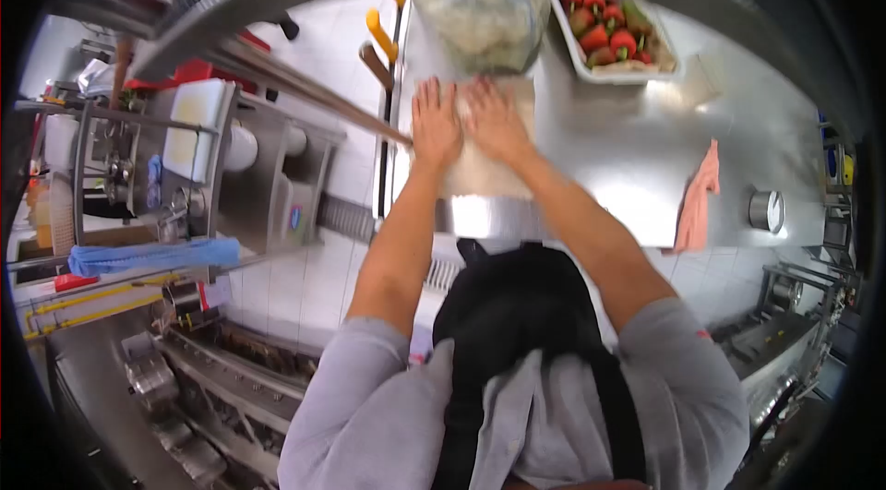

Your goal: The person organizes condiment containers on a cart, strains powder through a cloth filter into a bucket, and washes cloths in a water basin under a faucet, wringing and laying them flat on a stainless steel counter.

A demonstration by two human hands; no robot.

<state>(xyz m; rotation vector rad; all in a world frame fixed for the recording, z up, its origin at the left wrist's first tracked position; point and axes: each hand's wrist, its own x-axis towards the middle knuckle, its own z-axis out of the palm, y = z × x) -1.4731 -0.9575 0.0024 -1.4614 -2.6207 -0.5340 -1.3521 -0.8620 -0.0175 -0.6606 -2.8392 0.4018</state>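
My left hand (437,128) lies flat with fingers stretched out, at the left edge of a flat, beige rectangular piece (489,174). I cannot tell whether this piece is a cloth, paper or a thin board. Beside it, my right hand (496,124) rests on the same piece, also flat with its fingers extended and slightly blurred. Neither hand grips anything. Just beyond my fingertips stands a clear plastic bag (484,24) filled with pale, whitish-green contents.
A white tray (630,77) of red and greenish peppers stands at the back right of the steel table (600,139). A pink cloth (699,199) and a round metal container (765,210) lie further right. Yellow and brown handles (380,36) stick up along the left edge.
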